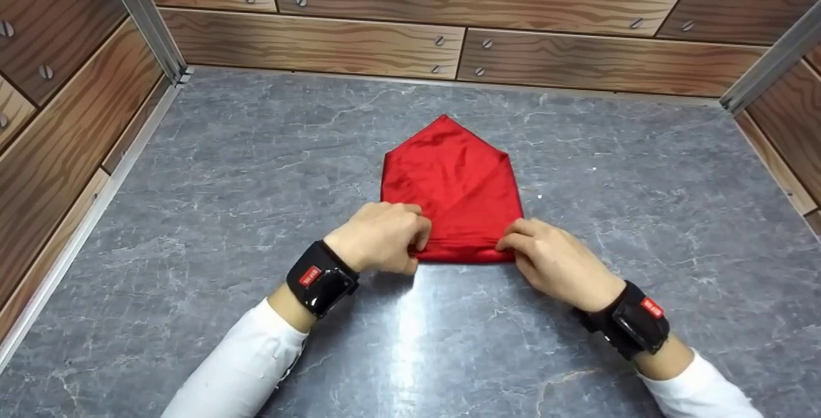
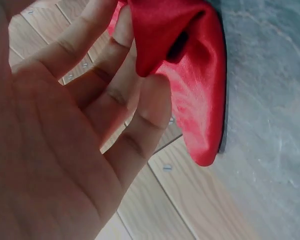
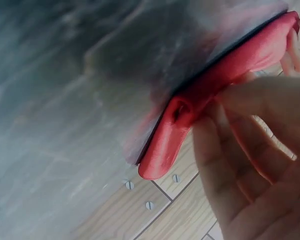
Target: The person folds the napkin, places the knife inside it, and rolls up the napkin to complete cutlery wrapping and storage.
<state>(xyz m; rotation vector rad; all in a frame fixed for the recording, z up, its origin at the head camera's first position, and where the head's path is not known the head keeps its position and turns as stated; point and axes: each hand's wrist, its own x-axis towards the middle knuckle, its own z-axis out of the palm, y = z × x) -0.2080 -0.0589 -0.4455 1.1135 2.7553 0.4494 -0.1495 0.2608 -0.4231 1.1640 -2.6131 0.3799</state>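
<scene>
- Red satin napkin, folded to a point, lies mid-way across the grey marble tabletop.
- Left hand pinches the napkin's near-left edge.
- Right hand pinches the near-right edge.
- Bare tabletop surrounds the napkin; wood-pattern walls stand well apart from it.

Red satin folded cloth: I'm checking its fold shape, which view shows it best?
The head view: the whole red satin folded cloth shows, pointed on top. Both wrist views show only its pinched near edge.
</scene>
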